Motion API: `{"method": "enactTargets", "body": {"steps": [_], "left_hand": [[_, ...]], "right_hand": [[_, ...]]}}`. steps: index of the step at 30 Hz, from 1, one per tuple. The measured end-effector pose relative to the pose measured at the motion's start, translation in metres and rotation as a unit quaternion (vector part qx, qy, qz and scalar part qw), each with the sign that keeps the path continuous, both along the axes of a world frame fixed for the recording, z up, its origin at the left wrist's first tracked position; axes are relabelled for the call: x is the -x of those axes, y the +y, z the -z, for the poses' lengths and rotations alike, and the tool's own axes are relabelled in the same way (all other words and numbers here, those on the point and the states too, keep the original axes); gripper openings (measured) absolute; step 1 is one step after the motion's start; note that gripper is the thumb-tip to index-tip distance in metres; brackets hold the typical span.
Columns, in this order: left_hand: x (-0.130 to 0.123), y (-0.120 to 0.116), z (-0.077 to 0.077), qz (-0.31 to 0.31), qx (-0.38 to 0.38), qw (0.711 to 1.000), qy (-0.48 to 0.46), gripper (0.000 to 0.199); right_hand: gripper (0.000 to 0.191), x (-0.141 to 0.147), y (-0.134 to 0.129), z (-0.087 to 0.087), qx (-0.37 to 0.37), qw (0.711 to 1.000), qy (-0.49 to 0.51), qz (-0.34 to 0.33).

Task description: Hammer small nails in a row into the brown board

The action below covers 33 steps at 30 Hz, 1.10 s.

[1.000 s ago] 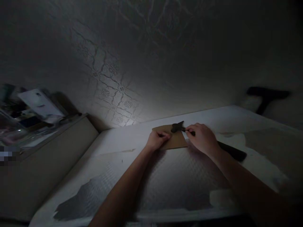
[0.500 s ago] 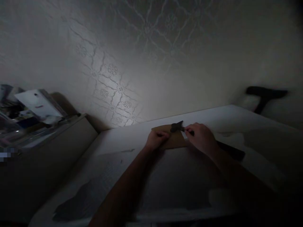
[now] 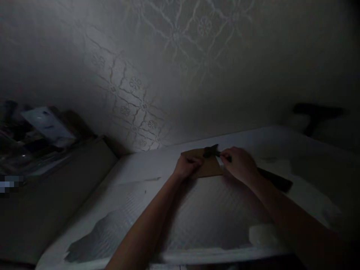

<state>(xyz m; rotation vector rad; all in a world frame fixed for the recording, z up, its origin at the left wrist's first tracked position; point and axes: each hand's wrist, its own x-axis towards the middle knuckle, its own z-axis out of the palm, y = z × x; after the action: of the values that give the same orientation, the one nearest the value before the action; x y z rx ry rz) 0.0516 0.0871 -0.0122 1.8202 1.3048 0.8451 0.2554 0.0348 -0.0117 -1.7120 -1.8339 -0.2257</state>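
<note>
A brown flat piece, like cardboard [image 3: 209,168], lies on the white table in dim light. My left hand [image 3: 187,166] rests on its left part with curled fingers, pressing or holding it. Over its upper right edge is a small dark tool [image 3: 210,151] with a pointed, winged head. My right hand [image 3: 237,161] grips the tool's thin handle between thumb and fingers. A long dark object [image 3: 275,180] lies on the table beyond my right wrist, partly hidden by the forearm.
The white table [image 3: 140,165] meets a patterned wall [image 3: 182,93]. On the left, a cabinet [image 3: 70,187] carries a white box [image 3: 49,125] and clutter. A dark T-shaped object [image 3: 316,112] stands at the right. A pale item [image 3: 263,234] lies near the front edge.
The light on the wall has dimmed and the table's front part looks a little brighter. Both hands, the brown piece and the tool keep nearly the same places.
</note>
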Motion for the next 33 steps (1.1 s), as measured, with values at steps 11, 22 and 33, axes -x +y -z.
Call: {"method": "enactTargets", "body": {"steps": [11, 22, 33], "left_hand": [[0.0011, 0.0008, 0.0032, 0.015, -0.024, 0.999, 0.017, 0.015], [0.0013, -0.0005, 0.0007, 0.011, -0.003, 1.000, 0.011, 0.019], [0.0021, 0.0052, 0.0040, 0.038, 0.008, 0.999, -0.032, 0.050]], "right_hand": [[0.020, -0.0004, 0.0005, 0.0014, -0.011, 1.000, 0.009, -0.002], [0.023, -0.0066, 0.0003, 0.0007, 0.056, 0.996, -0.024, 0.060], [0.021, -0.0066, -0.0015, 0.0027, 0.141, 0.983, -0.084, 0.076]]}}
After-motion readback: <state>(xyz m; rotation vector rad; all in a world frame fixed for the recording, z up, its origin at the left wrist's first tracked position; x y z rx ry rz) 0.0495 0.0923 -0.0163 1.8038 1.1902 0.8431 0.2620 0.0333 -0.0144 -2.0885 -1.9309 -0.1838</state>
